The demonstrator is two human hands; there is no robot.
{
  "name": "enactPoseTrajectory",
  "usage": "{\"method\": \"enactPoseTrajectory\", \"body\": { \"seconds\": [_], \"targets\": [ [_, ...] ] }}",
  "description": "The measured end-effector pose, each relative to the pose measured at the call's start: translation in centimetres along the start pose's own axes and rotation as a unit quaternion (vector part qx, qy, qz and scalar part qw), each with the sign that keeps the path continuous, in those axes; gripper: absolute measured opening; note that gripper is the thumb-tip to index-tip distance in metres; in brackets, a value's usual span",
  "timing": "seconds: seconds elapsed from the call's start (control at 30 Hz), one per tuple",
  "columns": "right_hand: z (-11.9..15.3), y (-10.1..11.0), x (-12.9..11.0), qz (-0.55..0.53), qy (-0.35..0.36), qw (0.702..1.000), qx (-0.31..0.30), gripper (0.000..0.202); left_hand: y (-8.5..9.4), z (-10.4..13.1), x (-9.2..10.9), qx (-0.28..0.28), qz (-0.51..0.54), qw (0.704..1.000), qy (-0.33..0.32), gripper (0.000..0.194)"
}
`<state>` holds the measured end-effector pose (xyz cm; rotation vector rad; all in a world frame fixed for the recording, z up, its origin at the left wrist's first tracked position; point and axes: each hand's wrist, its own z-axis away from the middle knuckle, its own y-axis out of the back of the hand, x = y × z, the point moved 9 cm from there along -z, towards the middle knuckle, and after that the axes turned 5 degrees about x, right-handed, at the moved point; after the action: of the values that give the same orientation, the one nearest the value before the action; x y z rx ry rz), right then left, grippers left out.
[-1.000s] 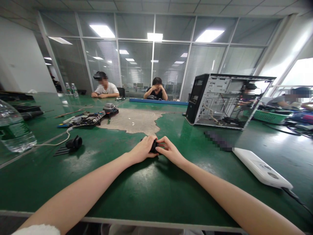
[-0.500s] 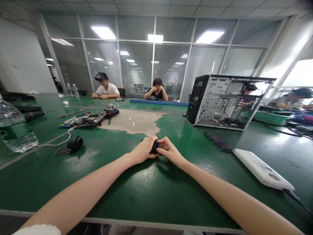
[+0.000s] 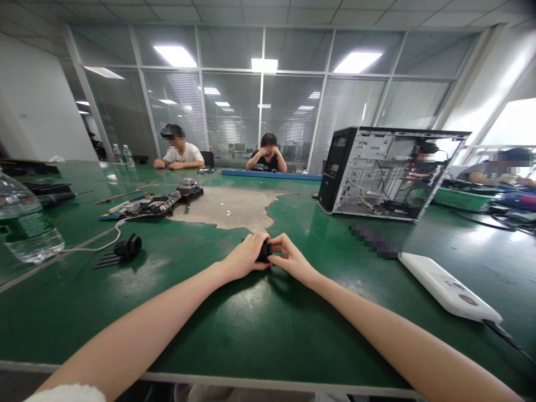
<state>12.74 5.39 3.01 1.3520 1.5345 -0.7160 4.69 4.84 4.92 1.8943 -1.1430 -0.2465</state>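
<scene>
A small black part (image 3: 264, 251) is held between both hands just above the green table (image 3: 234, 335), in the middle of the view. My left hand (image 3: 248, 255) wraps round it from the left and covers much of it. From the right, my right hand (image 3: 288, 258) pinches its side with thumb and fingers. Further left, a black round piece with long prongs (image 3: 128, 246) lies on the table. Behind it sits a circuit board with components (image 3: 144, 204).
An open computer case (image 3: 377, 173) stands at the right, with a white power bank (image 3: 450, 285) before it. A water bottle (image 3: 27, 223) is at the left edge. Two people (image 3: 184, 151) sit across the table; a green basket (image 3: 464, 199) is far right.
</scene>
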Motion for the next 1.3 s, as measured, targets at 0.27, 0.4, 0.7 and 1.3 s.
{"method": "enactPoseTrajectory", "body": {
  "seconds": [0.27,0.4,0.7,1.3],
  "targets": [
    [0.0,0.0,0.1,0.018,-0.006,1.000,0.006,0.023,-0.1,0.0,0.0,0.001,-0.007,1.000,-0.004,0.054],
    [0.0,0.3,0.7,0.043,-0.028,0.999,0.016,0.032,-0.1,0.0,0.0,0.002,-0.004,1.000,-0.007,0.056],
    [0.1,-0.1,-0.3,0.031,0.008,0.999,0.009,0.019,-0.1,0.1,-0.1,0.000,0.002,1.000,-0.002,0.056],
    [0.1,0.0,0.1,0.011,-0.008,1.000,0.005,0.021,0.0,0.0,0.1,-0.004,-0.010,1.000,-0.001,0.053]
  ]
}}
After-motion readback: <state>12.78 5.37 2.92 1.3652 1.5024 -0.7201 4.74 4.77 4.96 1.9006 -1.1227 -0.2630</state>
